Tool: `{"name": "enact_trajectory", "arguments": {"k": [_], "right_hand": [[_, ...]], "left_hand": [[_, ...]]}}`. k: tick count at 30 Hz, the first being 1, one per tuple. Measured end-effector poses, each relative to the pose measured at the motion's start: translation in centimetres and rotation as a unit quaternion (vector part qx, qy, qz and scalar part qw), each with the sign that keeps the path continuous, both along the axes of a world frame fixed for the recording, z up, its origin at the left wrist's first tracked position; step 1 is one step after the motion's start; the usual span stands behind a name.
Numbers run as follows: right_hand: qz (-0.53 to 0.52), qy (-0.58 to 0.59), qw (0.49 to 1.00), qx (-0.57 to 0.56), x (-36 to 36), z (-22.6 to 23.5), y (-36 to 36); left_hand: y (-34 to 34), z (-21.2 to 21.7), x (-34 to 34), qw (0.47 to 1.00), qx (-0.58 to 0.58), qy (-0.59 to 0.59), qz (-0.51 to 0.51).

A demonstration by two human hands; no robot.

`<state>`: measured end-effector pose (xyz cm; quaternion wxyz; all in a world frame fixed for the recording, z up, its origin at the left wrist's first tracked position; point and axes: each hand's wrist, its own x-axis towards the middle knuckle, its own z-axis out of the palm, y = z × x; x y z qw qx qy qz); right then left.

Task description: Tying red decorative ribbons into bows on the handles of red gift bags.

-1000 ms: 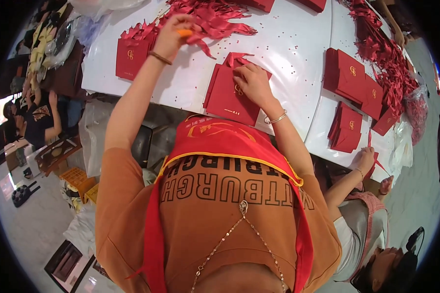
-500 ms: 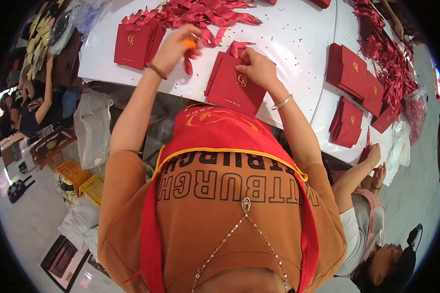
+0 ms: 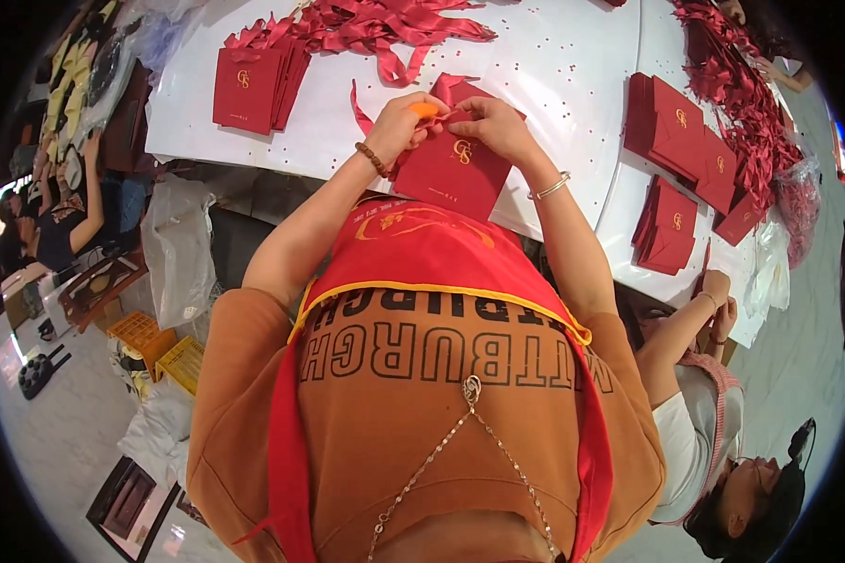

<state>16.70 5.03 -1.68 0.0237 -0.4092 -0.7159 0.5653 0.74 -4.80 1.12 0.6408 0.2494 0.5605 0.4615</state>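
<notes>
A red paper gift bag [image 3: 460,178] with gold print lies at the near edge of the table in front of me, on top of at least one more. My left hand [image 3: 399,127] is closed at its upper left corner on a small orange thing [image 3: 424,110] whose kind I cannot make out. A red ribbon [image 3: 359,108] trails out beside this hand. My right hand [image 3: 496,127] pinches at the bag's top edge, its fingertips almost meeting the left ones. What lies between the fingertips is mostly hidden. Another ribbon piece [image 3: 453,87] shows above the bag.
Red bags [image 3: 249,89] stand stacked at the left, with a heap of red ribbons [image 3: 385,23] behind. More bags [image 3: 676,127] and ribbons [image 3: 742,113] lie at the right. A co-worker's hand [image 3: 718,286] is at the right table edge. Yellow crates [image 3: 150,342] sit at the lower left.
My left hand has moved right and down with the orange thing and ribbon, from above the table to the bag's top. My right hand stays at the bag's top edge.
</notes>
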Motion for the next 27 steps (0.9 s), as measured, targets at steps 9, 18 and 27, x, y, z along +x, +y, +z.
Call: {"name": "enact_trajectory", "arguments": {"k": [9, 18, 27], "right_hand": [[-0.004, -0.028, 0.999, 0.016, 0.2, 0.6, -0.1], [0.013, -0.041, 0.998, 0.047, 0.1, 1.3, -0.4], [0.007, -0.004, 0.998, 0.055, 0.1, 2.4, -1.0]], "left_hand": [[-0.4, -0.7, 0.0, 0.927, 0.073, 0.365, -0.057], [-0.9, -0.3, 0.5, 0.867, 0.169, 0.465, -0.063], [-1.2, 0.3, 1.3, 0.735, 0.174, 0.638, -0.15]]}}
